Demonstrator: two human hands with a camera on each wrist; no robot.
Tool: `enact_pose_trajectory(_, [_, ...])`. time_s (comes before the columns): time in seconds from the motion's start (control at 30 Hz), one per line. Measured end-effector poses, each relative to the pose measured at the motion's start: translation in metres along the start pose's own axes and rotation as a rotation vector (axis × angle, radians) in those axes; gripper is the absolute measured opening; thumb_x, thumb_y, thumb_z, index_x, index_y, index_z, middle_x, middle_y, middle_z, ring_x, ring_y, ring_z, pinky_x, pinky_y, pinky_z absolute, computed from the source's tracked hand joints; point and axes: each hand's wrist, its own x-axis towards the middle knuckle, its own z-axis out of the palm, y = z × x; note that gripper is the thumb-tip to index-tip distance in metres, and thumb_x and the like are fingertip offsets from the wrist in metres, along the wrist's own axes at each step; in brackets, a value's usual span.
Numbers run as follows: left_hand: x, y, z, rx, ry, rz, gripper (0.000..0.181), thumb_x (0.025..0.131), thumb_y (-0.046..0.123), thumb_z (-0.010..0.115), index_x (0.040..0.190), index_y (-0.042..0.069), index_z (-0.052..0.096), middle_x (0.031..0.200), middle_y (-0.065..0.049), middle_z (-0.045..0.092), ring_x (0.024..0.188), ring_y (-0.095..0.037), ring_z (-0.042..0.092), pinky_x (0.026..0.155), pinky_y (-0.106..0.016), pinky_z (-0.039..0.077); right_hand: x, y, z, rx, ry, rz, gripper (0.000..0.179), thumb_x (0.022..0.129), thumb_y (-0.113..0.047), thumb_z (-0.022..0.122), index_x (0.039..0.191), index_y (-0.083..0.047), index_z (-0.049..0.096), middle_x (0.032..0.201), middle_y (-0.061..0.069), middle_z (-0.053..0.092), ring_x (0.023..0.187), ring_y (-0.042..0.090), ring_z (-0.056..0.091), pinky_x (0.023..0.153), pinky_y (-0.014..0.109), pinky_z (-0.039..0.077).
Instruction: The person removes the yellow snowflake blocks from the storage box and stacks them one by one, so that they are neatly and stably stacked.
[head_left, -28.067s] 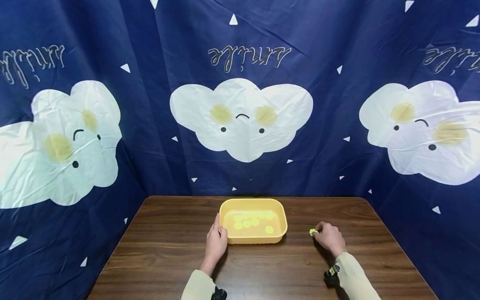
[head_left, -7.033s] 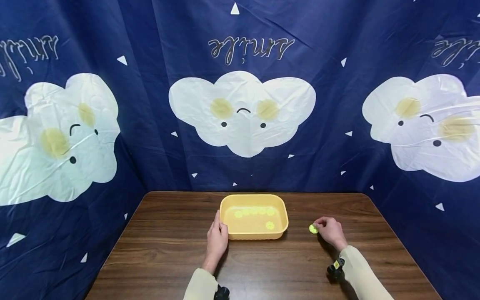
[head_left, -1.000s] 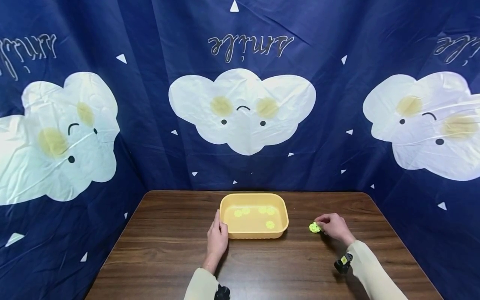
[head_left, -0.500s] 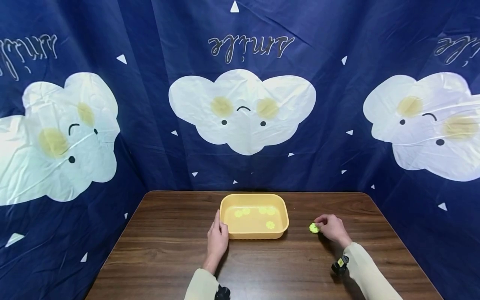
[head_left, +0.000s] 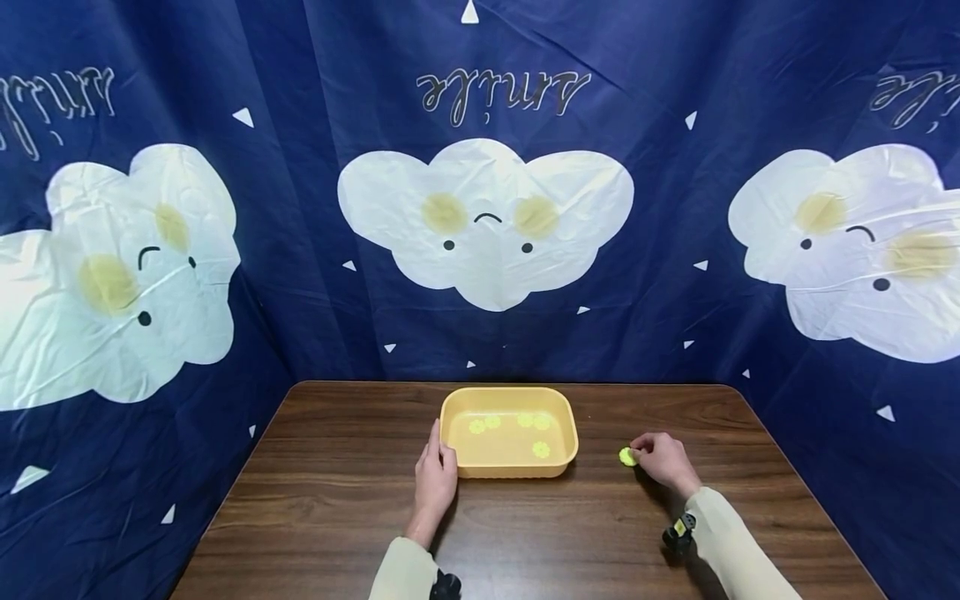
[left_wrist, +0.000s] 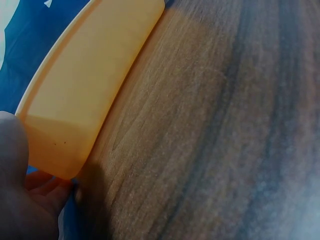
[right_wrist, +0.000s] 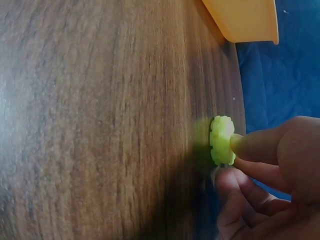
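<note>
At the left end of a yellow plastic tub point(head_left: 510, 472), my left hand point(head_left: 435, 485) grips the side wall; in the left wrist view its thumb lies at the rim and the fingers go behind the wall point(left_wrist: 75, 85). Several yellow-green flower-shaped pieces point(head_left: 541, 450) lie spread inside the tub. To the right of it, my right hand point(head_left: 666, 461) pinches a similar flower-shaped piece point(head_left: 627, 457) low over the table. Seen edge-on in the right wrist view, the held piece point(right_wrist: 222, 141) looks thick and layered, like flowers stacked together, with the thumb against one face.
Both stand on a dark wood-grain table point(head_left: 517, 533) with rounded far corners. A blue curtain point(head_left: 487, 346) with white cloud prints hangs around its back and sides. Each wrist carries a small black camera point(head_left: 678, 533).
The tub holds fewer flower pieces than 28 and 7 seconds ago. Over the last second my right hand shifts slightly left and down with the held piece. My left hand stays at the tub.
</note>
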Motion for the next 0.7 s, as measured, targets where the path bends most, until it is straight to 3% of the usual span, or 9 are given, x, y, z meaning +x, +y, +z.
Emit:
enact_pose_trajectory(0.53, [-0.0016, 0.0016, -0.0009, -0.001, 0.017, 0.002, 0.053, 0.101, 0.014, 0.045, 0.154, 0.007, 0.044, 0.147, -0.023, 0.055, 0.133, -0.038, 0.056, 0.11, -0.053, 0.045, 0.0009, 0.0013, 0.0032, -0.02, 0.031, -0.053, 0.01, 0.09, -0.011, 0.069, 0.091, -0.003, 0.074, 0.08, 0.004, 0.064, 0.074, 0.017, 0.054, 0.067, 0.03, 0.044])
enact_pose_trajectory(0.7, [-0.001, 0.0008, -0.0004, -0.007, 0.0, -0.006, 0.053, 0.102, 0.012, 0.047, 0.154, 0.008, 0.043, 0.147, -0.023, 0.054, 0.133, -0.038, 0.055, 0.11, -0.052, 0.045, -0.0012, -0.0004, 0.005, -0.029, 0.013, -0.027, 0.016, 0.092, -0.012, 0.068, 0.101, 0.001, 0.072, 0.086, 0.008, 0.065, 0.077, 0.02, 0.056, 0.067, 0.033, 0.047])
